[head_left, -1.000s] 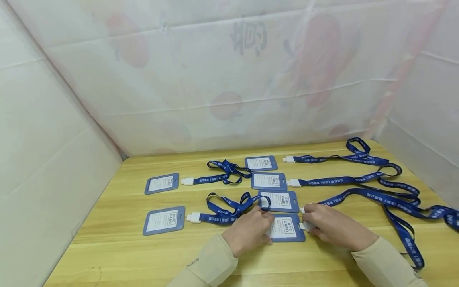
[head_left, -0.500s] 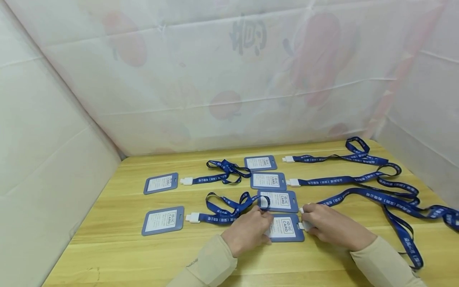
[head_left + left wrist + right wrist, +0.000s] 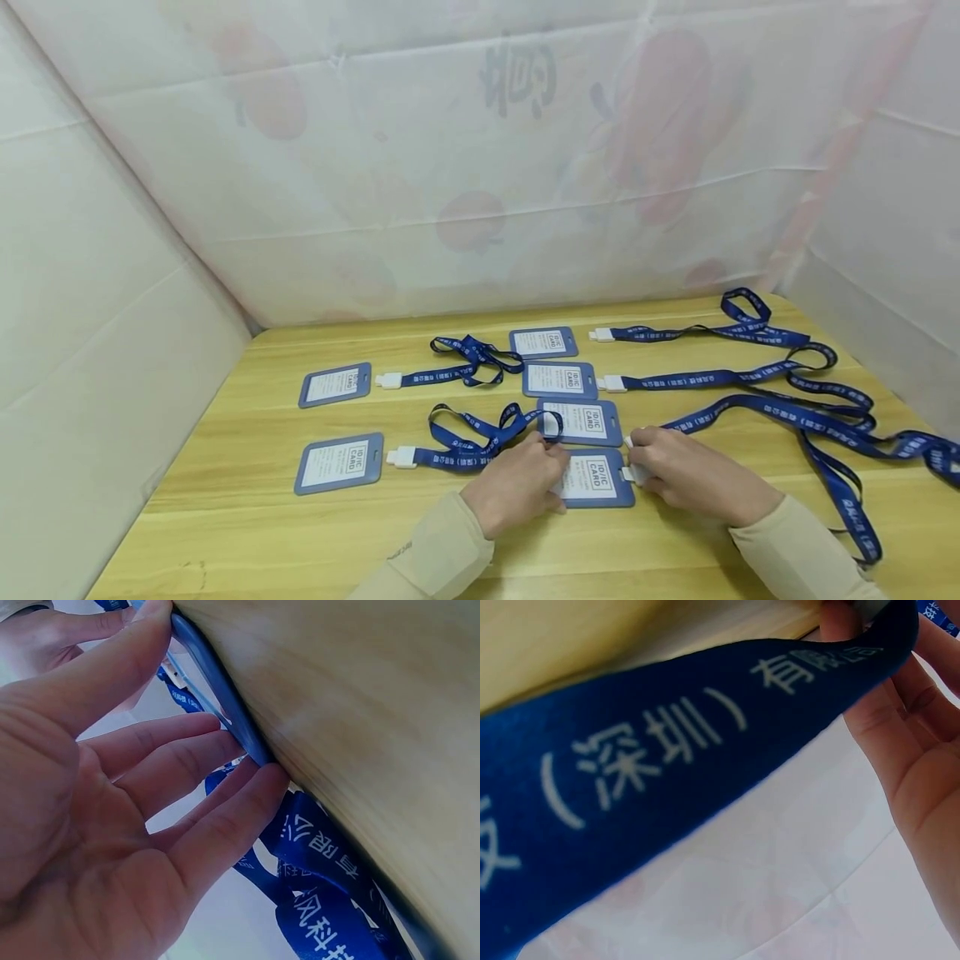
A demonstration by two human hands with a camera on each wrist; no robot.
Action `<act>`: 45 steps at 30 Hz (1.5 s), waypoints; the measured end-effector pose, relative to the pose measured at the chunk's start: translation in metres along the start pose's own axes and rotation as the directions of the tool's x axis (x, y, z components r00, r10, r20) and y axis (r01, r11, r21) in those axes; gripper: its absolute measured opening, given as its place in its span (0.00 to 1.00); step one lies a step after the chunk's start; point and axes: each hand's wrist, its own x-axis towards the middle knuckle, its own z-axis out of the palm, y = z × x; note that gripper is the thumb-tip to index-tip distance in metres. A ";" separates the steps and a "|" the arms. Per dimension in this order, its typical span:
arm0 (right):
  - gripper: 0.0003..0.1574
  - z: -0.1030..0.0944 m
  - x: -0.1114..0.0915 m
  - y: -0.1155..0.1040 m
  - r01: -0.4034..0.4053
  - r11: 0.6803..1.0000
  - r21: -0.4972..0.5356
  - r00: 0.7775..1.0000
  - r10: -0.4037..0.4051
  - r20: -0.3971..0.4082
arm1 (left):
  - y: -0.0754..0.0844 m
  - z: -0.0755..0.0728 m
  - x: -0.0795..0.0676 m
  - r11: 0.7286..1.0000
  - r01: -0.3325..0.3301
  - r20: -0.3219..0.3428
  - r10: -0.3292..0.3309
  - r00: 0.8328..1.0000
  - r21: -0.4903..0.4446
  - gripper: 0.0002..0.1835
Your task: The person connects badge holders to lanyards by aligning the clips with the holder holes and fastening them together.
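My left hand (image 3: 517,483) grips the nearest blue ID card holder (image 3: 600,479) by its edges, the thumb on the near side and the fingers on the far side. In the left wrist view the holder (image 3: 217,675) appears edge-on, close over the wood. My right hand (image 3: 693,471) pinches the white clip (image 3: 628,474) of a navy lanyard at the holder's slotted end; the fingers hide most of the clip. That lanyard's printed strap (image 3: 667,742) runs large across the right wrist view.
Several other card holders lie flat, including one (image 3: 339,463) at front left and one (image 3: 558,379) behind the hands. Each has a lanyard to its right, such as the looped lanyard (image 3: 480,437) beside my left hand. White cloth walls (image 3: 375,208) surround the wooden table (image 3: 225,533).
Both hands stay at the same holder and clip. The whole head view shifts very slightly to the left; nothing on the table has visibly moved.
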 end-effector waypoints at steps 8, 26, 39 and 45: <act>0.13 0.000 0.002 -0.003 -0.028 0.999 0.014 0.999 0.028 0.022 | 0.000 0.001 -0.001 1.000 -0.004 -0.011 0.004 1.000 0.000 0.30; 0.14 -0.001 0.002 -0.003 -0.002 1.000 -0.005 1.000 0.002 0.002 | -0.001 0.000 0.000 1.000 -0.009 -0.004 0.009 1.000 0.001 0.29; 0.15 0.001 0.001 -0.002 0.021 1.000 -0.009 1.000 -0.021 -0.019 | 0.000 -0.001 0.001 1.000 -0.010 -0.007 0.010 1.000 0.005 0.29; 0.15 0.000 0.002 -0.004 0.002 1.000 -0.019 1.000 -0.002 -0.014 | 0.000 0.001 0.001 1.000 -0.011 -0.008 0.011 1.000 0.009 0.29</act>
